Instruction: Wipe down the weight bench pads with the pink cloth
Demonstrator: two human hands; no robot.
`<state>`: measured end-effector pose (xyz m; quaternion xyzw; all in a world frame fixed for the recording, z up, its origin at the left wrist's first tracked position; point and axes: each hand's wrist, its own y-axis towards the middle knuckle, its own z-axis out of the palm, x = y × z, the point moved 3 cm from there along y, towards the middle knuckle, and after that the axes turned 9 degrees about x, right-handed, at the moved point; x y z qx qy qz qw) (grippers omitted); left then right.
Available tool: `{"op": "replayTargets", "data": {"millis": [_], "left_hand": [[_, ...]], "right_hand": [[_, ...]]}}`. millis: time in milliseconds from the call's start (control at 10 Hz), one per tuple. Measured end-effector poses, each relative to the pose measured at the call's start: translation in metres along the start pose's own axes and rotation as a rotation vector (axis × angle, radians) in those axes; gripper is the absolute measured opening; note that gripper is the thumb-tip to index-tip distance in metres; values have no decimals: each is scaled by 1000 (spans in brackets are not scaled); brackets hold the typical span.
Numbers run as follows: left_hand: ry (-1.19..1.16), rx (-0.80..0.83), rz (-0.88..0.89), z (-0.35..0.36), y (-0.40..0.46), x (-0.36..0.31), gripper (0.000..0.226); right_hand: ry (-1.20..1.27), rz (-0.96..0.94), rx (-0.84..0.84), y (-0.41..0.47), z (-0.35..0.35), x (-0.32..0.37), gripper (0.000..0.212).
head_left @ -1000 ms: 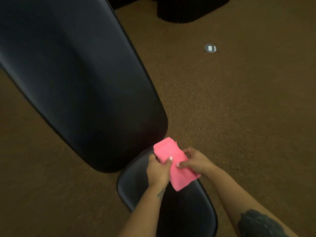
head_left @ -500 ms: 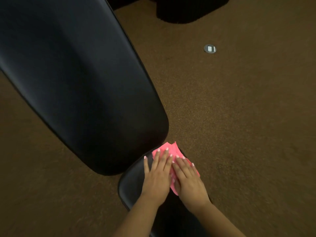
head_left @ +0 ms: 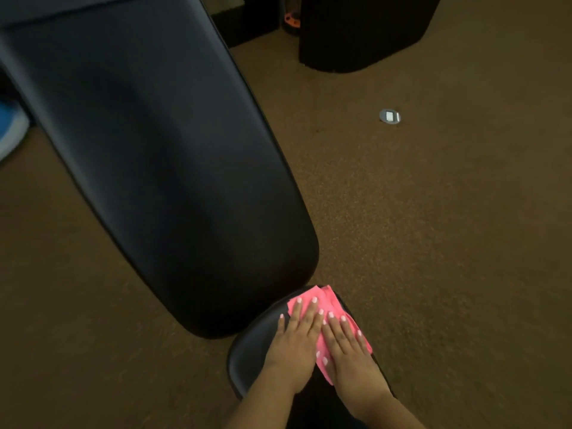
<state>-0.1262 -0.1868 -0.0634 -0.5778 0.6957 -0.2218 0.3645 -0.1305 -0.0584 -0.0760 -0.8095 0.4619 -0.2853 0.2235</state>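
The pink cloth (head_left: 322,301) lies flat on the far end of the small black seat pad (head_left: 250,351) at the bottom centre. My left hand (head_left: 294,345) and my right hand (head_left: 349,351) rest side by side on it, palms down and fingers spread, pressing it onto the pad. Most of the cloth is hidden under them. The long black back pad (head_left: 148,150) slopes away from the seat pad toward the upper left, a narrow gap apart from it.
Brown carpet surrounds the bench. A small round metal floor plate (head_left: 390,116) sits in the carpet at the right. A big black object (head_left: 365,29) stands at the top right, a blue and white thing (head_left: 9,131) at the left edge.
A second ago both hands held the cloth up by its edges. They then laid it on the seat pad and flattened onto it. Since half a second ago they have barely moved.
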Motion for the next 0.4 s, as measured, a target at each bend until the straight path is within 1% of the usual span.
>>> {"op": "replayTargets", "data": {"millis": [100,200,300,400], "left_hand": [[22,32,-17,-3,-6,-1,69],[-26,35,-51,-20,-14,-6,62],[-101,3,-119,-44,-25,-3,62],[-223,10,-188,-61,-39,-1,63]], "right_hand": [[-71,19,-140,0,-14,8,58],[-1,19,-22,3,-23,6,49],[14,-25,85,8,-47,9,48],[-64,-111,148,16,-80,16,53]]}}
